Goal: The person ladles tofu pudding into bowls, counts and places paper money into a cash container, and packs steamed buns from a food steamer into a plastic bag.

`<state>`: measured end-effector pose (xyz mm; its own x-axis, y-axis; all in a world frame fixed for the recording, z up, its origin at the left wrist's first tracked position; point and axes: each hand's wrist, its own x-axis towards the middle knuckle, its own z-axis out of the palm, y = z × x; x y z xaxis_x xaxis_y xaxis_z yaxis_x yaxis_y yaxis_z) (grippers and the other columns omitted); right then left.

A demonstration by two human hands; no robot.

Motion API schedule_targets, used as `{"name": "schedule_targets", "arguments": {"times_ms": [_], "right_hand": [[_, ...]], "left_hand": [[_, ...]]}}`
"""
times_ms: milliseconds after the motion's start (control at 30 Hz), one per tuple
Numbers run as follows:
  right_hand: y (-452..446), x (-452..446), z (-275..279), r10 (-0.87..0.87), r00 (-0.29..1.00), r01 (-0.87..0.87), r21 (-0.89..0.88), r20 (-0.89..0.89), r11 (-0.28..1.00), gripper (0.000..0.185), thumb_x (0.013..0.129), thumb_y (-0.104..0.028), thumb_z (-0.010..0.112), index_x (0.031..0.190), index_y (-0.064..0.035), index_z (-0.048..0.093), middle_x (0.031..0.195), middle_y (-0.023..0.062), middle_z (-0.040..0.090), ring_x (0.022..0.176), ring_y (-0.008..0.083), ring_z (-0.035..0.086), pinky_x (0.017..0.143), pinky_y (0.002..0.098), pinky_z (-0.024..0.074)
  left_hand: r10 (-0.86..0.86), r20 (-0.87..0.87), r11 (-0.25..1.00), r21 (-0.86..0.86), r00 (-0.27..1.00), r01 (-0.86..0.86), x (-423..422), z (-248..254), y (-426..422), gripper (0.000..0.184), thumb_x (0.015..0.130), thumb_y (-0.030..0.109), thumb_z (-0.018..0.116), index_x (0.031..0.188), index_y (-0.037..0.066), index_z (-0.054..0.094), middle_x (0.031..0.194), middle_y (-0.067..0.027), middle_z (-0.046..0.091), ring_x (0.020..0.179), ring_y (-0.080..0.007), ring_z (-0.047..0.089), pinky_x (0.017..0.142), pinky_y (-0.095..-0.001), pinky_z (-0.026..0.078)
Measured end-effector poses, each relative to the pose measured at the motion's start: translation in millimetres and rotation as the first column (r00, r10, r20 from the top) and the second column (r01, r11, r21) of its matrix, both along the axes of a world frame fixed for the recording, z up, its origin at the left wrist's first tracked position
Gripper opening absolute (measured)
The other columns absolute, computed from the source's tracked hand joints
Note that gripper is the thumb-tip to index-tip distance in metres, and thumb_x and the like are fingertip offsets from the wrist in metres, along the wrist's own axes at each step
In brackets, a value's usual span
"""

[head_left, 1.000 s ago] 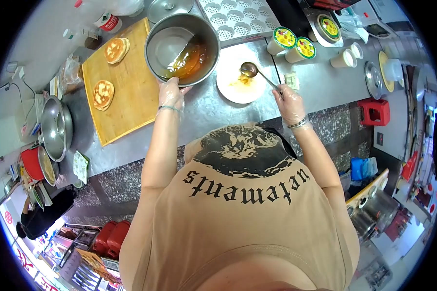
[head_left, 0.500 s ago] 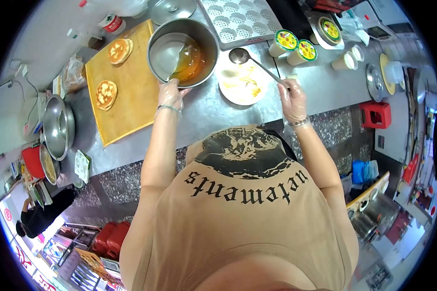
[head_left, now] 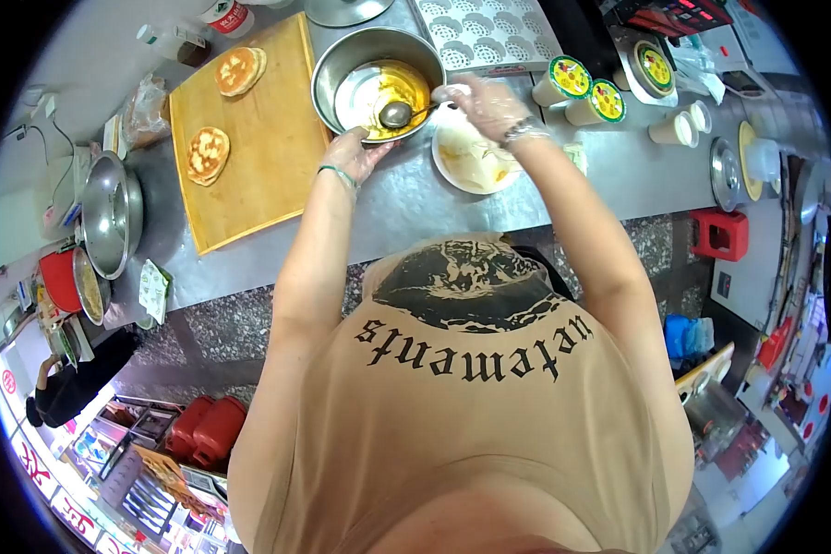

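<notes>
Gloved in clear plastic, my left hand point(head_left: 360, 155) grips the near rim of a steel pot point(head_left: 331, 78), which is tilted. Amber, oily-looking liquid point(head_left: 406, 83) lies in the pot. My right hand point(head_left: 491, 106), also gloved, is closed around the handle of a ladle point(head_left: 396, 114), whose bowl is inside the pot at the liquid's near side. Below that hand is a white plate point(head_left: 475, 175) with yellowish residue, partly covered by the hand. Left of the pot, two browned flatbreads point(head_left: 241, 71) rest on a wooden board point(head_left: 258, 166).
A moulded metal tray point(head_left: 489, 32) stands behind the pot. Lidded cups point(head_left: 563, 80) sit to the right, near a scale with another cup. A large steel bowl point(head_left: 111, 217) is at the far left. Another person point(head_left: 83, 379) is in the background at lower left.
My right hand has swung left and brought the ladle from above the plate into the pot. My left hand and the pot appear slightly further right in view, as the whole view has shifted.
</notes>
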<state>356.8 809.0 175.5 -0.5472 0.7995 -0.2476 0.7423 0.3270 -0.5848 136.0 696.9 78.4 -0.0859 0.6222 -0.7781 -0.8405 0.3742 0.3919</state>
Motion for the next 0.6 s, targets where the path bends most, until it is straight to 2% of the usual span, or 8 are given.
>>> {"name": "schedule_targets", "arguments": {"times_ms": [100,167,200,233,300,400,533,600], "right_hand": [[21,44,-10,-0.230,0.972,0.232,0.025,-0.044,0.972,0.054,0.093,-0.049,0.040,0.117,-0.0052,0.059,0.110,0.0205,0.062,0.105,0.0364,0.057,0.091,0.0426,0.0433],[26,80,-31,-0.280,0.951,0.303,0.211,-0.130,0.929,0.050,0.094,-0.045,0.038,0.118,-0.0056,0.059,0.108,0.0221,0.062,0.103,0.0372,0.057,0.091,0.0420,0.0427],[40,103,-59,-0.338,0.938,0.340,0.012,-0.071,0.940,0.056,0.094,-0.049,0.035,0.122,-0.0062,0.057,0.118,0.0180,0.060,0.112,0.0328,0.054,0.094,0.0450,0.0393],[35,103,-64,-0.326,0.943,0.327,0.009,-0.066,0.945,0.056,0.094,-0.049,0.035,0.122,-0.0062,0.057,0.118,0.0180,0.060,0.112,0.0328,0.054,0.094,0.0450,0.0393],[22,106,-75,-0.738,0.671,0.517,-0.665,-0.075,0.538,0.072,0.090,-0.064,0.032,0.134,-0.0090,0.047,0.127,0.0129,0.055,0.118,0.0277,0.049,0.100,0.0466,0.0349],[29,112,-112,-0.758,0.651,0.218,-0.947,-0.037,0.234,0.084,0.088,-0.070,0.028,0.142,-0.0049,0.029,0.135,0.0153,0.045,0.124,0.0277,0.043,0.105,0.0488,0.0303],[41,107,-139,-0.722,0.669,-0.173,-0.982,-0.174,0.076,0.081,0.092,-0.065,0.023,0.143,-0.0014,0.021,0.140,0.0150,0.040,0.129,0.0297,0.041,0.108,0.0452,0.0321],[45,98,-120,-0.650,0.740,-0.175,-0.983,-0.172,0.060,0.080,0.093,-0.063,0.021,0.142,-0.0011,0.021,0.141,0.0154,0.039,0.130,0.0299,0.039,0.108,0.0455,0.0312]], "left_hand": [[-0.001,0.013,0.997,0.078,1.000,0.000,10,-7,-15,0.052,0.096,0.021,0.048,0.134,-0.006,0.027,0.129,-0.0277,0.041,0.107,-0.0392,0.056,0.077,-0.0419,0.057],[-0.143,-0.185,0.988,-0.090,0.972,0.128,31,27,-28,0.082,0.088,0.044,0.059,0.142,-0.002,0.017,0.139,-0.0282,0.029,0.119,-0.0396,0.046,0.085,-0.0455,0.052],[-0.355,-0.189,0.934,-0.022,0.915,0.358,38,18,-42,0.099,0.084,0.063,0.052,0.147,0.006,0.002,0.148,-0.0274,0.012,0.133,-0.0377,0.029,0.101,-0.0494,0.039],[-0.344,-0.184,0.938,-0.026,0.921,0.346,50,9,-49,0.099,0.084,0.063,0.052,0.147,0.006,0.002,0.148,-0.0274,0.012,0.133,-0.0377,0.029,0.101,-0.0494,0.039],[-0.388,-0.173,0.917,0.027,0.905,0.398,86,-7,-50,0.096,0.085,0.067,0.044,0.147,0.006,0.004,0.151,-0.0203,0.013,0.136,-0.0355,0.025,0.107,-0.0545,0.028],[-0.194,-0.097,0.968,0.141,0.976,0.207,125,-13,-31,0.084,0.091,0.065,0.031,0.147,0.006,0.012,0.149,-0.0154,0.021,0.139,-0.0297,0.022,0.109,-0.0560,0.022],[0.109,0.062,0.942,0.312,0.992,-0.123,158,-20,-24,0.065,0.098,0.053,0.021,0.142,0.005,0.023,0.144,-0.0143,0.033,0.132,-0.0259,0.036,0.105,-0.0492,0.036],[0.229,0.089,0.907,0.341,0.969,-0.246,168,-26,-27,0.063,0.099,0.050,0.021,0.141,0.004,0.025,0.142,-0.0139,0.036,0.129,-0.0261,0.041,0.103,-0.0468,0.040]]}}
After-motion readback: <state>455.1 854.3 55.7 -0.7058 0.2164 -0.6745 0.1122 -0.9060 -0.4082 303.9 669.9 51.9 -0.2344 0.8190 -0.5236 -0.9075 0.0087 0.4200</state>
